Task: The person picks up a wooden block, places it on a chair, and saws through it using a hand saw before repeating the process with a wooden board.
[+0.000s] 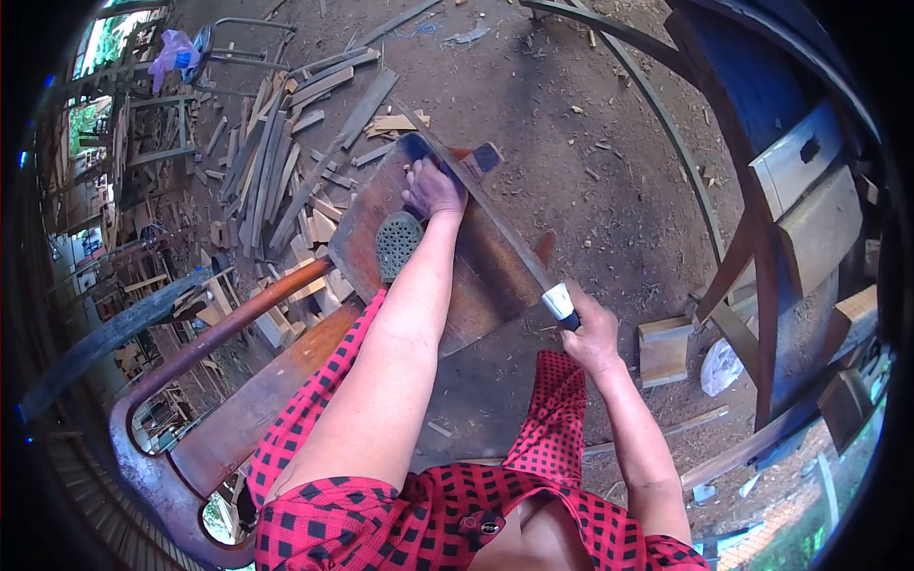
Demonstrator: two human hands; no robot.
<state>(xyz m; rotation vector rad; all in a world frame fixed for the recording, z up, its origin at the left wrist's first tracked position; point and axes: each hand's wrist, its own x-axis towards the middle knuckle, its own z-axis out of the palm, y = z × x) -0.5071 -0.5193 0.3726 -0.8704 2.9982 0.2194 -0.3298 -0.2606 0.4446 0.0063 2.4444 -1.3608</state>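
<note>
My right hand (592, 333) is closed round the dark handle of a long-bladed saw (505, 228) with a white collar. Its straight, narrow blade slants up and left, passing right beside my left hand (436, 188). The fingers of that left hand are curled over a dark wooden piece (414, 147), mostly hidden under the palm. Below lies a worn brown board (486, 300) on the ground-level work spot. My foot in a green perforated clog (398, 247) rests on the board, next to my left forearm.
Offcuts and wooden strips (271, 171) lie heaped on the dirt floor at the left. A curved brown frame (143, 419) stands near my left side. Dark furniture with wooden panels (809, 190) fills the right. A wooden block (665, 350) lies near a clear plastic bag (721, 368).
</note>
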